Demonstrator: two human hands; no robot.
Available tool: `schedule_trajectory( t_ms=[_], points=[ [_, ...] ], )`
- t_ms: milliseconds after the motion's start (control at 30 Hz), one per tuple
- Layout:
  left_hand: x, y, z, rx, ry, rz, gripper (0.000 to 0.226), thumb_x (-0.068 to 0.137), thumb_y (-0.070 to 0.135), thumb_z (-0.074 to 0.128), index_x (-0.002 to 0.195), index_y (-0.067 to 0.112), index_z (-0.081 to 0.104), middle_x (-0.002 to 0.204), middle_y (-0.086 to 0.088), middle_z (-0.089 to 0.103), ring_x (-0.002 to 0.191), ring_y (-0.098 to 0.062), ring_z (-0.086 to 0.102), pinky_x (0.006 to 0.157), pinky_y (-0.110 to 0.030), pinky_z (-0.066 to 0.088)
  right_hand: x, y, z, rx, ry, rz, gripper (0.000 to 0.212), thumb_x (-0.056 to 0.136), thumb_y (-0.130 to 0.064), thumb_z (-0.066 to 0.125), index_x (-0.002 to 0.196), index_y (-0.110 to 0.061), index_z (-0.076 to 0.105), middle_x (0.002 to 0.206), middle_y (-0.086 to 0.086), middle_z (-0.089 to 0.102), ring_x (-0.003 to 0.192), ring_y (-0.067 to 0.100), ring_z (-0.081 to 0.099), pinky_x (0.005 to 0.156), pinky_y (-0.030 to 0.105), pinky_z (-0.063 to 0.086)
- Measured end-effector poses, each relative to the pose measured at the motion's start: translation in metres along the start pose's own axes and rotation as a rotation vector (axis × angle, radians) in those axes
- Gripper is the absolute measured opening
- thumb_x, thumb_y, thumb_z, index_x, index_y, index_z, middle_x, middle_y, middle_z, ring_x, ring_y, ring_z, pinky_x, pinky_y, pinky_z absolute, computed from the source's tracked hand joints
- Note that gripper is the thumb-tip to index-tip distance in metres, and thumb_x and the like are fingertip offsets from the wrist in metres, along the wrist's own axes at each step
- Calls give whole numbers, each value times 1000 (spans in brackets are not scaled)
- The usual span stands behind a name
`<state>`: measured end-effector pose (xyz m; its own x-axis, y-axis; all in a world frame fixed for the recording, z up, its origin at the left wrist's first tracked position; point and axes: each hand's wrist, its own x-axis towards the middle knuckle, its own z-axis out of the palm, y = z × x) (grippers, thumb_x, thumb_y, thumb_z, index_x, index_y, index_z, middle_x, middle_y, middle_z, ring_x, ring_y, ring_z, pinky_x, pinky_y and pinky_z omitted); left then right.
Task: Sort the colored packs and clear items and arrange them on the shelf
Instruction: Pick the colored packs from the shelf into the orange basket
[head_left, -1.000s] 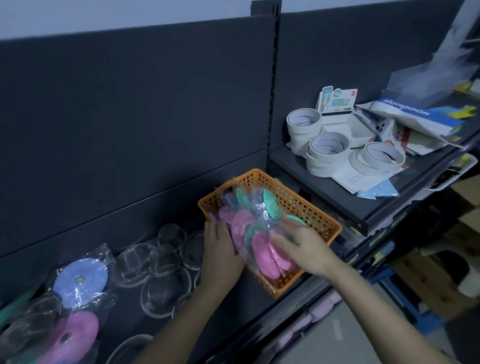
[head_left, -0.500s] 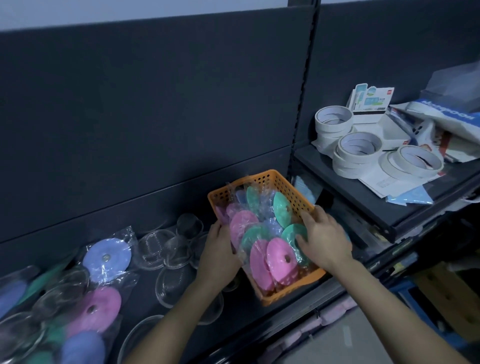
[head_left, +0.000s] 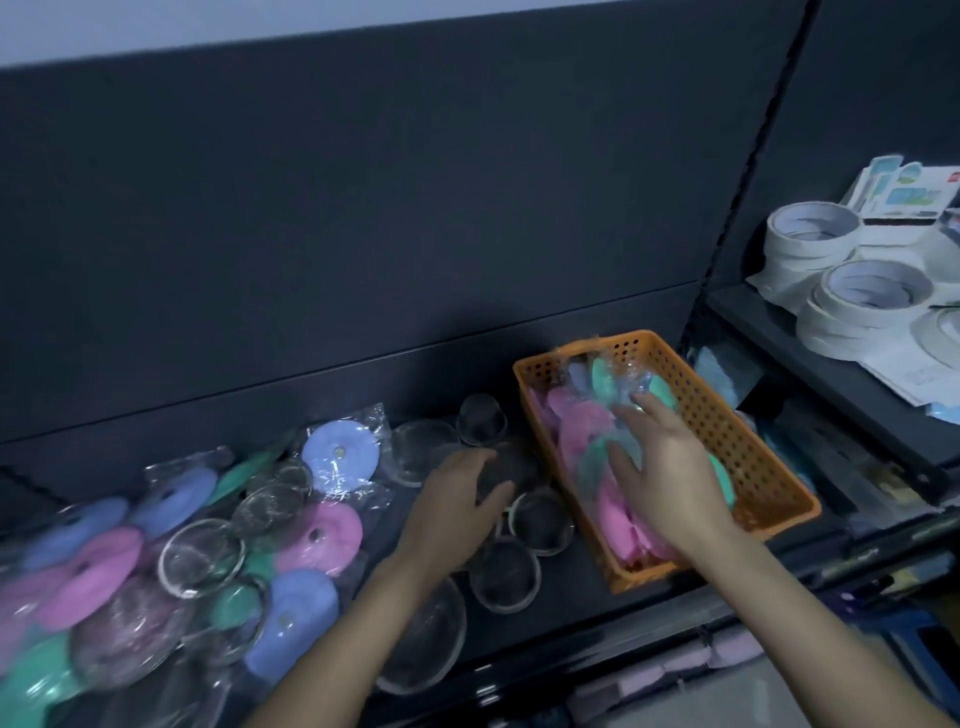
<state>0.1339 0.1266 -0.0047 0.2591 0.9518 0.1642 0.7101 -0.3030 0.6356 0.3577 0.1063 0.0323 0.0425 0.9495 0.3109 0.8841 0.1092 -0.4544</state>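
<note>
**Packs pressed into the basket while a clear item is reached for**

The right hand (head_left: 670, 467) is laid flat, fingers straight and spread wide, on top of the colored packs (head_left: 582, 421). Nothing is gripped. The packs appear to be pressed down so that they sit upright and close together. These packs, pink and green discs in crinkled clear wrap, are stood on edge in a row inside the orange basket (head_left: 748, 457). That way many are fitted into little room and kept from sliding.

The left hand (head_left: 457, 501) is held just beside the basket's left wall, with fingers and thumb bent over one of the clear items (head_left: 540, 519). Because of blur, it cannot be told whether that item is gripped or only touched. The clear items, round and shallow, are gathered in a loose cluster on the dark shelf (head_left: 566, 590), between the basket and the unsorted heap. It is judged that they are being kept apart from the colored goods.

Farther left, loose packs (head_left: 340, 454) in lilac, pink and green are spread over the shelf, overlapping and mixed with more clear rounds. A good share of the sorting is therefore judged to be left. To the right, on a higher neighbouring shelf, white tape rolls (head_left: 878, 283) are stacked.
</note>
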Motion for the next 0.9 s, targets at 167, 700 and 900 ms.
schedule_trajectory(
  t_ms=[167, 700, 900],
  points=[
    [-53, -47, -46, 91, 46, -77, 26, 85, 19, 62, 110, 17, 62, 107, -1, 64, 100, -17, 57, 77, -16, 35, -18, -68, 35, 87, -44, -231, 34, 72, 0, 74, 105, -5, 68, 120, 14, 63, 107, 29, 63, 88, 28, 47],
    [-142, -117, -82, 449, -284, -176, 71, 78, 32, 65, 138, 13, 33, 143, -9, 27, 132, -28, 32, 104, -35, 36, -79, -140, 140, -136, -553, -599, 41, 86, -28, 45, 119, -9, 61, 131, 14, 52, 130, 33, 41, 112, 30, 23],
    [-132, -108, -69, 486, -241, -309, 97, 79, 54, 63, 147, 7, 12, 149, -15, 19, 140, -31, 16, 115, -34, 19, -76, -138, 146, -205, -516, -558, 34, 85, -24, 51, 117, -13, 60, 131, 6, 49, 127, 23, 39, 109, 27, 26]
  ],
)
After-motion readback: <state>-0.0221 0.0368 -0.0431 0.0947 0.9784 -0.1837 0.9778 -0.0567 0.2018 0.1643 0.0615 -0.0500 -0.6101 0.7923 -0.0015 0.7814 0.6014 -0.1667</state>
